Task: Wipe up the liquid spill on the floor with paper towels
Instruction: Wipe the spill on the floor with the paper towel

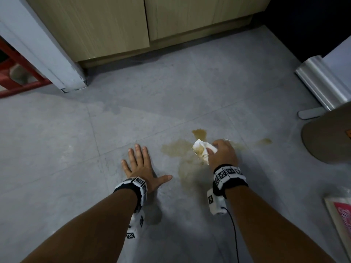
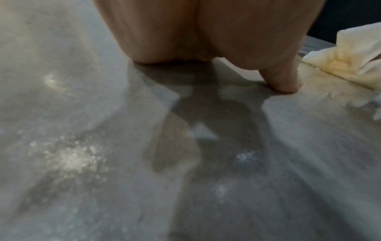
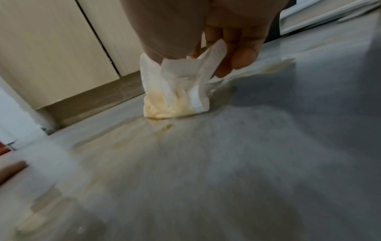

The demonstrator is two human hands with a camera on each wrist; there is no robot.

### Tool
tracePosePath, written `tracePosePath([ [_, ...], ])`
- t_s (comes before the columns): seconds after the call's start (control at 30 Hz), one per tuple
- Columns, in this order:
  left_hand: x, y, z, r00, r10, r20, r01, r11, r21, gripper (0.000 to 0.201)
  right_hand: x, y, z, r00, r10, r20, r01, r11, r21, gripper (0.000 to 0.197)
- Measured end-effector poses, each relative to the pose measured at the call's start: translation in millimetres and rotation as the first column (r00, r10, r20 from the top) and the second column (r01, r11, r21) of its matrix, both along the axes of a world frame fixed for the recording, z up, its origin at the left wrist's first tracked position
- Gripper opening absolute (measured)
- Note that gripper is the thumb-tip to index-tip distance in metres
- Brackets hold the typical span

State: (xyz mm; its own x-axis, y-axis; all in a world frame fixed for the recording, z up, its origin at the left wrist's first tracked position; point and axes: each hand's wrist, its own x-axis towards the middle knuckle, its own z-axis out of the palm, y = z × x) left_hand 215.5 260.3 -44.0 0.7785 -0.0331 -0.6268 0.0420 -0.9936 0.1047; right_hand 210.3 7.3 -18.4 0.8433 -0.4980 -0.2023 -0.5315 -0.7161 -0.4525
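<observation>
A brownish liquid spill point(image 1: 177, 149) spreads over the grey floor tiles point(image 1: 57, 141), with a darker puddle point(image 1: 199, 134) farther out and a small patch point(image 1: 265, 141) to the right. My right hand point(image 1: 223, 153) grips a bunched white paper towel point(image 1: 202, 151), whose lower end is soaked yellow-brown and touches the wet floor point(image 3: 164, 130). In the right wrist view the towel point(image 3: 177, 96) hangs from my curled fingers. My left hand point(image 1: 141, 164) lies flat on the dry floor left of the spill, fingers spread. Its thumb point(image 2: 284, 81) presses the tile beside the towel point(image 2: 350, 62).
Wooden cabinet doors point(image 1: 114, 25) and their plinth run along the far side. A white door frame point(image 1: 47, 54) stands at the left. A shiny metal cylinder point(image 1: 322, 82) and a round base point(image 1: 326, 139) sit at the right, a plastic packet point(image 1: 341, 215) at the lower right.
</observation>
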Motion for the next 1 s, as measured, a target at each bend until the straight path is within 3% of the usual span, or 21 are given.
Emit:
tracePosePath([
  [0.2,0,0,0,1.0,0.003,0.004,-0.003,1.0,-0.004,0.151,-8,3,6,0.972,-0.117,0.205,0.124,0.992,-0.022,0.015],
  [0.37,1,0,2,1.0,-0.003,-0.011,0.003,1.0,0.001,0.15,-34,21,7,0.923,0.044,0.383,0.03,0.982,-0.185,0.026],
  [0.47,0,0,1,1.0,0.002,-0.009,-0.002,1.0,0.003,0.15,-43,42,0,0.939,0.229,0.257,-0.162,0.953,-0.257,0.034],
  [0.57,0,0,1,1.0,0.0,0.0,0.0,1.0,0.002,0.151,-39,48,-21,0.951,0.299,-0.079,-0.308,0.936,-0.172,0.06],
  [0.63,-1,-1,0,1.0,0.003,0.011,-0.003,1.0,0.009,0.15,-30,47,-32,0.918,0.361,-0.164,-0.383,0.915,-0.128,0.069],
  [0.77,-1,-2,-1,1.0,0.01,0.018,-0.01,1.0,0.007,0.151,-23,56,-37,0.869,0.462,-0.178,-0.484,0.868,-0.111,0.072],
  [0.9,-1,-1,0,1.0,0.005,0.015,-0.005,1.0,-0.002,0.15,-65,57,-33,0.761,0.634,-0.138,-0.648,0.755,-0.101,0.062],
  [1.0,-1,0,1,1.0,-0.002,0.01,0.002,1.0,-0.004,0.149,-78,35,-32,0.81,0.566,-0.152,-0.584,0.802,-0.125,0.055],
])
